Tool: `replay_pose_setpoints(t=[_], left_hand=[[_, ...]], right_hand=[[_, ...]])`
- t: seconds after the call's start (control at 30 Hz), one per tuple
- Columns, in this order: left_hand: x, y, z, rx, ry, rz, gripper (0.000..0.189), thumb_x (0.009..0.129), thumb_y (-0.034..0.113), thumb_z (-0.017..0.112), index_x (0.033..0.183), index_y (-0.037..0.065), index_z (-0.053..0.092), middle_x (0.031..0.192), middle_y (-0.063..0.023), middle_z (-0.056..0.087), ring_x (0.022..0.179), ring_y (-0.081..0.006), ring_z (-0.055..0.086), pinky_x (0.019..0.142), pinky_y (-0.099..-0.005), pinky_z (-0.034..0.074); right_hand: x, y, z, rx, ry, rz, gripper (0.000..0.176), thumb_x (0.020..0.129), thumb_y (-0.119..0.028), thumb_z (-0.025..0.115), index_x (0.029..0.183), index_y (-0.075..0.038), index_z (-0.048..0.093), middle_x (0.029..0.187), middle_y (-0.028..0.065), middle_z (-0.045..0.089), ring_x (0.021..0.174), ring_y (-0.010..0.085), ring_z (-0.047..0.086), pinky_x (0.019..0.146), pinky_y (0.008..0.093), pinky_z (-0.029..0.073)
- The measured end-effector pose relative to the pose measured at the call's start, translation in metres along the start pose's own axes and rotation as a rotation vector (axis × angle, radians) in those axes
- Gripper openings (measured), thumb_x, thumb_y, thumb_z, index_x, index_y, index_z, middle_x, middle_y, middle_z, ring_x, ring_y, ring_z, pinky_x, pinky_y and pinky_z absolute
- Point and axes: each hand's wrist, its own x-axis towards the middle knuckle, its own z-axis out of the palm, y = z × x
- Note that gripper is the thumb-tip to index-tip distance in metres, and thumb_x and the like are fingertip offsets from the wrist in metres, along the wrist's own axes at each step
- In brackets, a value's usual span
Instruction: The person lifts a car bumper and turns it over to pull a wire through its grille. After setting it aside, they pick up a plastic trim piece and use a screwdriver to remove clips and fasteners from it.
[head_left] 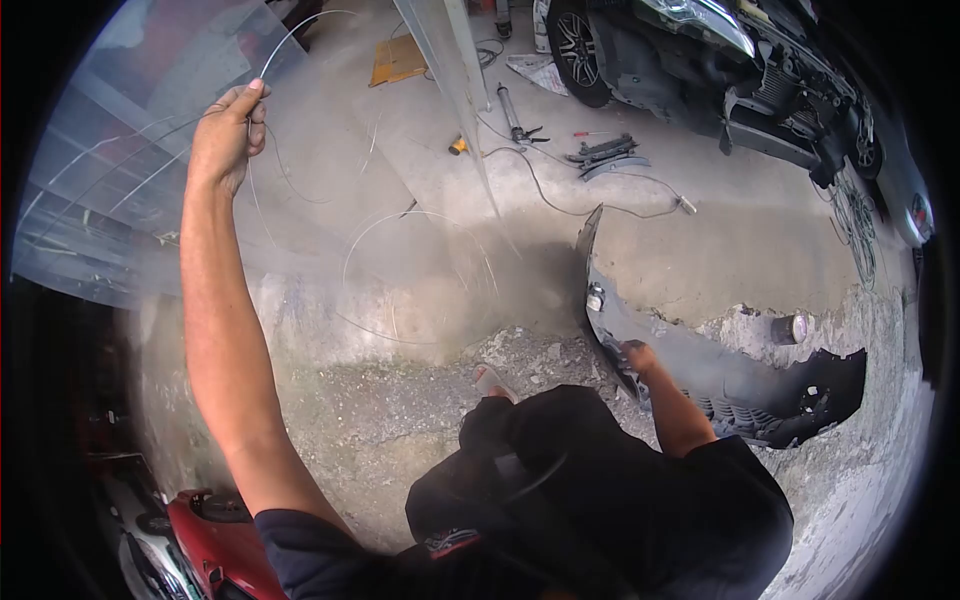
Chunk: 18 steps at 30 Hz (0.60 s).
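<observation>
My left hand (238,130) is raised at the upper left, thumb and fingers pinched on a clear plastic sheet (110,190). Thin pale curved lines run across the see-through sheet around that hand. Lower on the right, my right hand (640,356) grips a dark car bumper (690,365) by its edge. The bumper stretches from in front of my legs out to the right, its inner side partly showing, with one end pointing up. My right fingertips are partly hidden by the bumper.
A car with its front stripped (690,70) stands at the upper right. On the floor lie a caulking gun (514,118), dark trim pieces (605,152), a cable (545,190) and a can (790,329). A red car (225,545) is at the lower left.
</observation>
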Motion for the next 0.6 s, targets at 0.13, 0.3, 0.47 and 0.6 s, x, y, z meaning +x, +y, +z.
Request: replay_pose_setpoints(t=[0.13,0.3,0.47,0.6], left_hand=[[0.111,-0.045,-0.007,0.094,-0.112,-0.033,0.024,0.1,0.025,0.055,0.103,0.001,0.059,0.072,-0.0005,0.052,0.057,-0.0093,0.049,0.051,-0.0249,0.04],[0.248,-0.106,-0.032,0.097,0.005,-0.095,0.027,0.099,0.024,0.054,0.109,0.0,0.057,0.087,-0.0084,0.064,0.066,-0.0169,0.062,0.061,-0.0296,0.052],[0.387,-0.169,-0.096,0.125,0.195,-0.151,0.031,0.1,0.022,0.048,0.116,-0.004,0.053,0.101,-0.0156,0.069,0.073,-0.0223,0.068,0.061,-0.0342,0.054],[0.467,-0.205,-0.165,0.078,0.4,-0.239,0.03,0.1,0.02,0.044,0.116,-0.005,0.052,0.102,-0.0186,0.07,0.074,-0.0236,0.07,0.061,-0.0354,0.054]], right_hand=[[-0.015,0.104,0.032,0.008,0.215,0.273,0.032,0.091,-0.033,0.061,0.106,-0.004,0.065,0.082,0.0115,0.067,0.064,0.0261,0.065,0.056,0.0429,0.054],[-0.072,0.112,0.113,0.205,0.136,0.475,0.042,0.093,-0.034,0.059,0.121,-0.003,0.057,0.1,0.0142,0.067,0.078,0.0304,0.067,0.067,0.0451,0.055],[-0.05,0.038,0.183,0.072,0.06,0.41,0.041,0.093,-0.034,0.058,0.121,-0.004,0.06,0.106,0.0146,0.067,0.089,0.0292,0.066,0.075,0.0459,0.055],[0.011,-0.077,0.22,-0.147,0.011,0.217,0.041,0.093,-0.034,0.058,0.122,-0.006,0.062,0.111,0.015,0.066,0.097,0.0284,0.066,0.082,0.0465,0.054]])
